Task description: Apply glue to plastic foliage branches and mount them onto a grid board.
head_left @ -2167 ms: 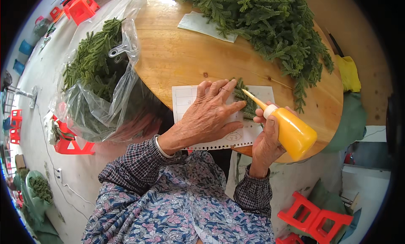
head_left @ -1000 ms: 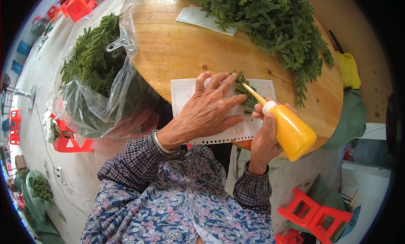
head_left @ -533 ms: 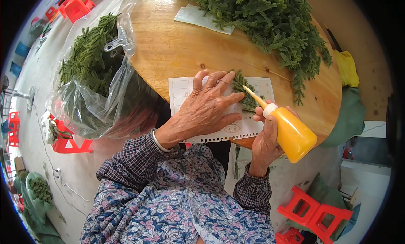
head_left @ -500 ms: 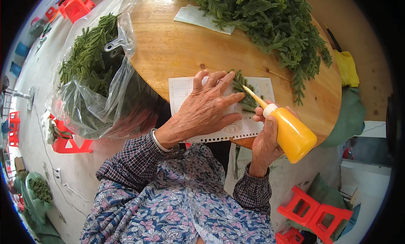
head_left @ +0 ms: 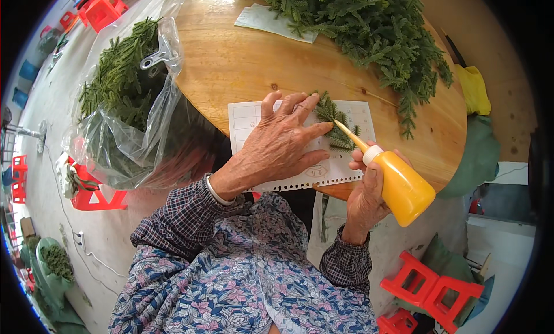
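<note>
A small green fir sprig (head_left: 326, 110) lies on a white printed sheet (head_left: 245, 116) with a row of punched holes along its near edge. My left hand (head_left: 283, 143) rests over the sheet with its fingers spread, the fingertips at the sprig's left side. In my right hand (head_left: 367, 200) is a squeeze bottle (head_left: 405, 188) of yellow-orange liquid, held tilted. Its long, narrow nozzle points up and left, the tip over the sprig; whether it touches the needles I cannot tell. My left hand hides part of the sheet.
On the wooden table (head_left: 231, 57), a heap of fir branches (head_left: 369, 31) lies at the far right beside a white cloth (head_left: 271, 23). At left, a clear plastic bag (head_left: 138, 155) holds more branches, with a metal clip (head_left: 154, 60) at its edge. Red stools (head_left: 433, 290) stand at lower right.
The sheet has shifted and turned slightly, and the sprig with it. My left hand has moved slightly up; the bottle in my right hand has dropped a little to the right.
</note>
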